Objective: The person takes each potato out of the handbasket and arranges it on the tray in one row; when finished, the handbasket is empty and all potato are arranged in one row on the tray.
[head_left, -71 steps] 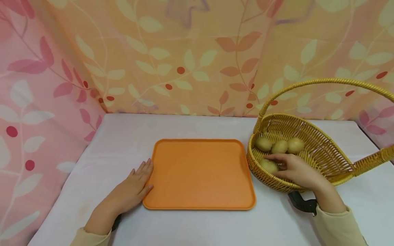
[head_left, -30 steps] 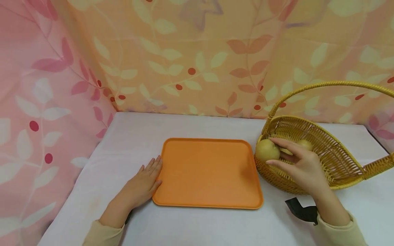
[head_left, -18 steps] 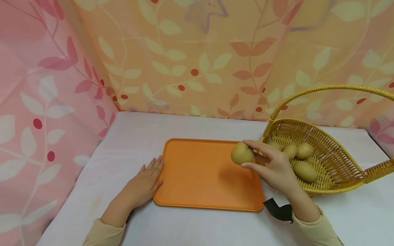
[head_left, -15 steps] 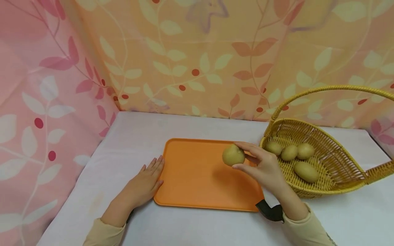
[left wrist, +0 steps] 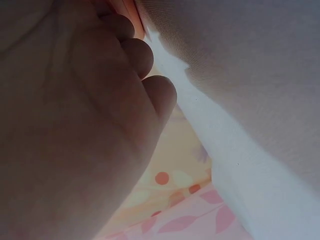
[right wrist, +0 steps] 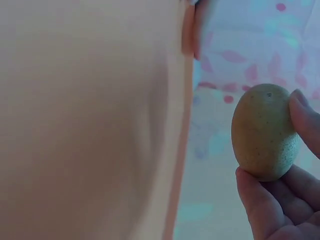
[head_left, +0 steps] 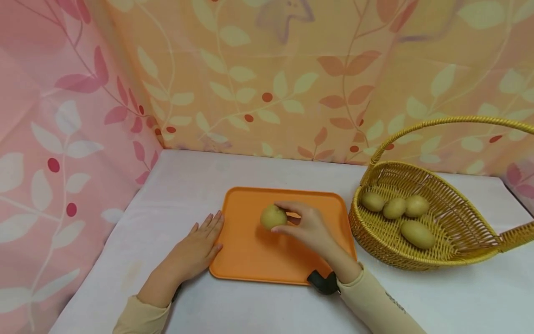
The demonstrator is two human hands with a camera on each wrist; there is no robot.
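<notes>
A potato [head_left: 273, 217] is pinched between the thumb and fingers of my right hand [head_left: 306, 227], above the orange tray [head_left: 250, 260]. In the right wrist view the potato [right wrist: 262, 132] appears oval and yellowish brown, with thumb and fingertips at its ends. A shadow falls on the tray below it, so it looks held apart from the surface. My left hand [head_left: 193, 250] lies with straight fingers at the tray's left edge, fingertips touching the rim. In the left wrist view, part of the left hand [left wrist: 90, 115] shows dark and close up.
Right of the tray stands a wicker basket [head_left: 375, 241] with a tall arched handle [head_left: 454, 120]. Several potatoes [head_left: 417, 234] lie inside it. A white cloth [head_left: 258, 306] covers the table, and patterned curtains [head_left: 267, 69] hang behind and to the left.
My right hand has lifted a potato out of the basket and carried it left over the tray's middle. The left hand stays at the tray's edge; the view has shifted slightly.
</notes>
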